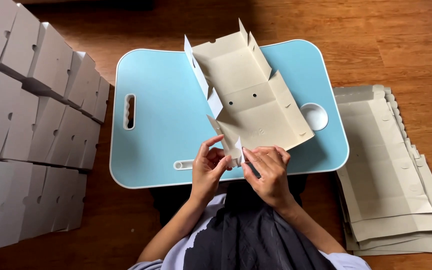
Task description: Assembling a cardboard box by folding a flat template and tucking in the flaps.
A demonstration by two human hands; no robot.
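Cardboard box blank (248, 100), half folded, lies on blue table (166, 115). Left hand (207, 170) and right hand (268, 172) fingers pinch its near flap. Flat blanks (391, 175) stacked right; folded boxes (31, 125) left.

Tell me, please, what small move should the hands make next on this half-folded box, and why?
Probably press the near end flap upright. The left hand and right hand both pinch it, the side walls already stand, yet that near end of the cardboard box blank is still open.
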